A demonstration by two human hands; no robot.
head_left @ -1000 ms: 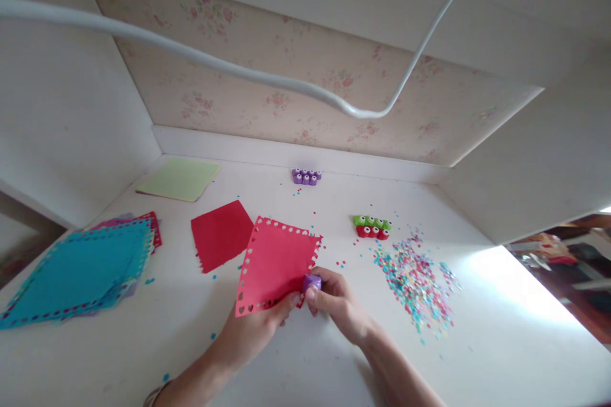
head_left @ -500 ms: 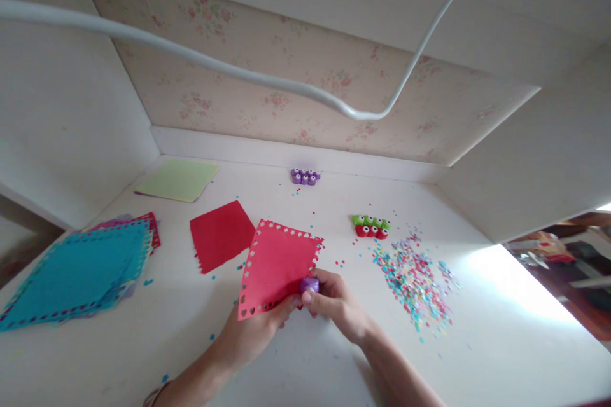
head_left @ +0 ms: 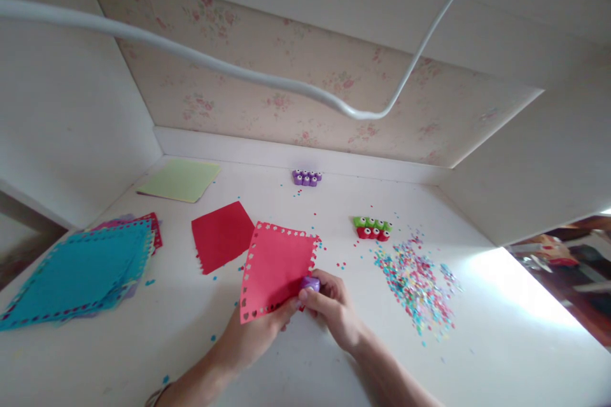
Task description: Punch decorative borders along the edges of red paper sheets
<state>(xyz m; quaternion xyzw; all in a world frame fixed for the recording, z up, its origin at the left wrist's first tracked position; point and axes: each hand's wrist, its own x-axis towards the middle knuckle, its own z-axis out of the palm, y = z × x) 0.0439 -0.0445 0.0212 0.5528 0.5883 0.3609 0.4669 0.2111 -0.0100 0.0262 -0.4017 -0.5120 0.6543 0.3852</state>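
My left hand [head_left: 260, 331] is closed on the lower edge of a red-pink paper sheet [head_left: 279, 267], which it holds tilted above the table. Small punched shapes, some of them hearts, run along the sheet's left, top and bottom edges. A small purple craft punch [head_left: 310, 284] sits at the sheet's lower right corner, gripped by my right hand [head_left: 337, 311] with the thumb against it. The fingers behind the paper are partly hidden. Just left of the sheet, a darker red paper [head_left: 222, 236] lies on the table.
Purple punches [head_left: 307, 178] stand near the back wall, with green punches [head_left: 375, 224] and red punches [head_left: 373, 233] to the right. Punched confetti [head_left: 420, 283] spreads at right. Blue punched sheets [head_left: 90, 270] and pale green paper [head_left: 180, 180] lie at left. A white cable [head_left: 229, 71] crosses overhead.
The red-pink sheet has tilted slightly, its top edge shifting a little left and down. Both hands keep their hold, and the punch stays at the lower right corner.
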